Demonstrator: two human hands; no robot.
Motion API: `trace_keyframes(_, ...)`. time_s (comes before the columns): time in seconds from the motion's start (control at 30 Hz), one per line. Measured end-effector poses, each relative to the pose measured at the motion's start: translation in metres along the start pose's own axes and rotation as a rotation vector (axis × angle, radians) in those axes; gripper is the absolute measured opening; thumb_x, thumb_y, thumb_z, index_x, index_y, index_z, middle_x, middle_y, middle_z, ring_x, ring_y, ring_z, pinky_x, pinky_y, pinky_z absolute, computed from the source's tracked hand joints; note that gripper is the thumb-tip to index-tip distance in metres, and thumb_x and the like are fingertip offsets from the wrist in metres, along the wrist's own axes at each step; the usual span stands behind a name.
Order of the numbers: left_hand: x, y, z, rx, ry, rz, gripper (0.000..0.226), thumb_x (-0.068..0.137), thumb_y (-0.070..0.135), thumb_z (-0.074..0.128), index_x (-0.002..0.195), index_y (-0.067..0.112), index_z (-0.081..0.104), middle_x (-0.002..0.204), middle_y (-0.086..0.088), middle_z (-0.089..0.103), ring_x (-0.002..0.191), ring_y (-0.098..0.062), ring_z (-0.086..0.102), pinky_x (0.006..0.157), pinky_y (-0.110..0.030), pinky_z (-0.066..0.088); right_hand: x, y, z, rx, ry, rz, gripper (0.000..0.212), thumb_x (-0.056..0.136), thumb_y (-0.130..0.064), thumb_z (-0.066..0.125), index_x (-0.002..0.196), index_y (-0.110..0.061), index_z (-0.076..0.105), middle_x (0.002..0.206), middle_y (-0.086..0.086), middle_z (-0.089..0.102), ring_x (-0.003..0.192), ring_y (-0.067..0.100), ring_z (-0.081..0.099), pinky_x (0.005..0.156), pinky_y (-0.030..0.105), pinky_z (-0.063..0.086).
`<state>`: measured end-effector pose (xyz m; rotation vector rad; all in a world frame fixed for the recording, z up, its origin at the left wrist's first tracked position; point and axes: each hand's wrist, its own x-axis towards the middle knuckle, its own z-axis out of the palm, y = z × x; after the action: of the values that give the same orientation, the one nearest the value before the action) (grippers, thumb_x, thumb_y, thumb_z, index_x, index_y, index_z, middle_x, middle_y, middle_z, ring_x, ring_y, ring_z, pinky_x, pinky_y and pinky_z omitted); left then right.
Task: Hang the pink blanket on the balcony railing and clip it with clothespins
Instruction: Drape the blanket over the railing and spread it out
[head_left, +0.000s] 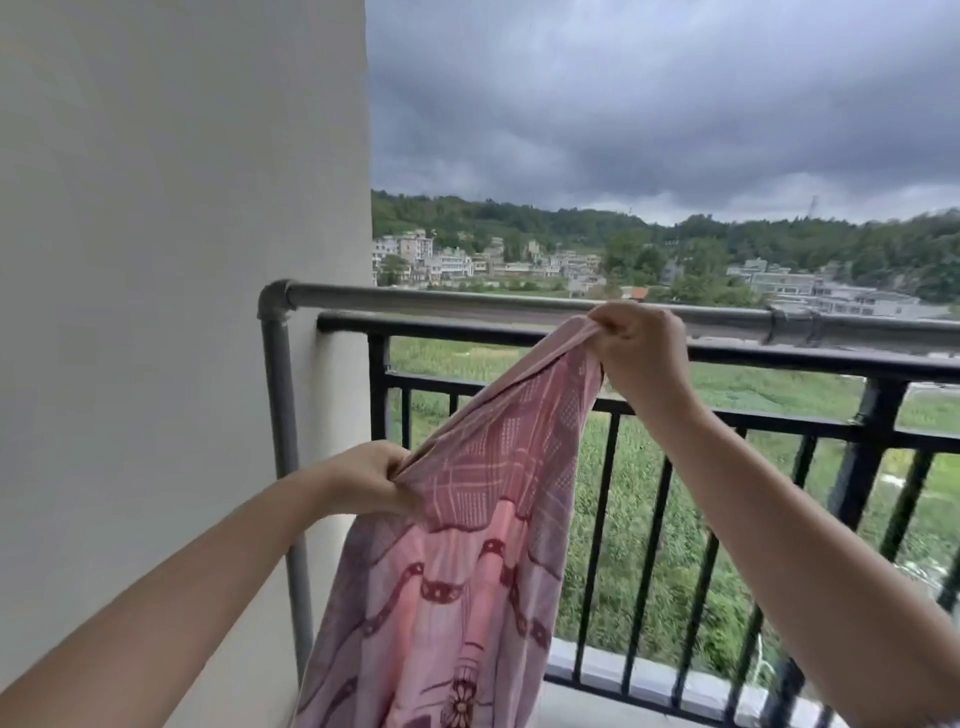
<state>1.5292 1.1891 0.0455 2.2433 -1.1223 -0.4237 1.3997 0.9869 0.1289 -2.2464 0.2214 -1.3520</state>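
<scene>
Left hand: the left hand (366, 480) is low and toward the wall side, fingers curled and pinching a bunched edge of the pink blanket (457, 561).
Right hand: the right hand (641, 345) is raised higher, level with the rail top, its fingers closed round another gathered part of the same edge.
Pink blanket: held in the air between the two hands, on the balcony side of the railing; the edge runs up at a slant from the left hand to the right. The rest hangs down in folds to the bottom of the view. The upper part has a pale check pattern, and lower down there are dark red scalloped bands and a flower-like motif. It is not laid over any rail.
Balcony railing: the black metal railing (779, 358) with upright bars runs from the wall off to the right, behind the blanket.
Grey pipe: a grey round pipe (467, 304) runs just above the black top rail, bends at an elbow near the wall and goes down as a post.
Wall: a plain pale wall (171, 208) fills the left side.
Beyond: green fields, a cluster of buildings (467, 262), wooded hills and a dark cloudy sky.
</scene>
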Motion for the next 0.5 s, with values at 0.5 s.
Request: trace_keyframes(0.5,-0.001,0.057,-0.059,0.098,0.583,0.391,0.033,0.074,0.007,0.069,0.057,0.02,0.043,0.058,0.004,0.042,0.056,-0.006,0.04,0.052,-0.017,0.03,-0.028,-0.006,0.026,0.142,-0.858,0.156,0.033,0.084,-0.007,0.055,0.114,-0.019,0.053,0.104,-0.005,0.06,0.086,0.001,0.056,0.07,0.012,0.047)
